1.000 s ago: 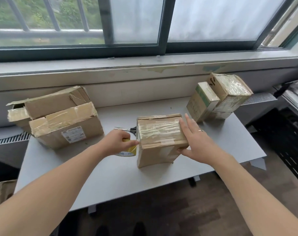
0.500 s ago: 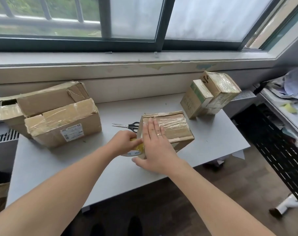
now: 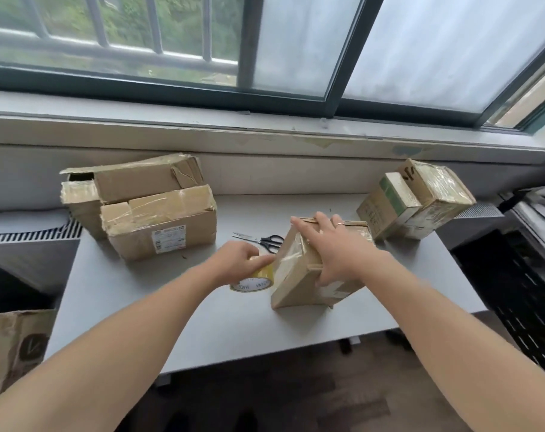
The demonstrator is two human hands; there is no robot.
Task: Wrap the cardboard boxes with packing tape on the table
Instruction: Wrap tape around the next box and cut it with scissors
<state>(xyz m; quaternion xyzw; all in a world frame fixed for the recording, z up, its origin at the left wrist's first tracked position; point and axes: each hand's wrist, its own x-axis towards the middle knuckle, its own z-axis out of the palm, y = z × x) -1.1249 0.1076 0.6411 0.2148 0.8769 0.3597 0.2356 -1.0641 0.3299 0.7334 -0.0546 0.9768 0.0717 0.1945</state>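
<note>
A small cardboard box [image 3: 296,282], partly covered in clear tape, stands tilted at the middle of the grey table [image 3: 227,332]. My right hand [image 3: 336,254] lies flat across its top, fingers straight and reaching to the far edge. My left hand [image 3: 237,263] grips a roll of yellowish packing tape [image 3: 255,280] held against the box's left side. Two larger taped boxes [image 3: 159,226] are stacked at the back left. Two more small taped boxes [image 3: 417,201] lean together at the back right.
Black-handled scissors [image 3: 265,240] lie on the table just behind the tape roll. A windowsill and window run along the back. Another cardboard box [image 3: 12,347] sits on the floor at the left. Black perforated shelving [image 3: 523,294] stands to the right.
My right hand slid from the box's near left corner up across its top. The box has tipped so its left side faces me. The tape roll stays at the box's left side.
</note>
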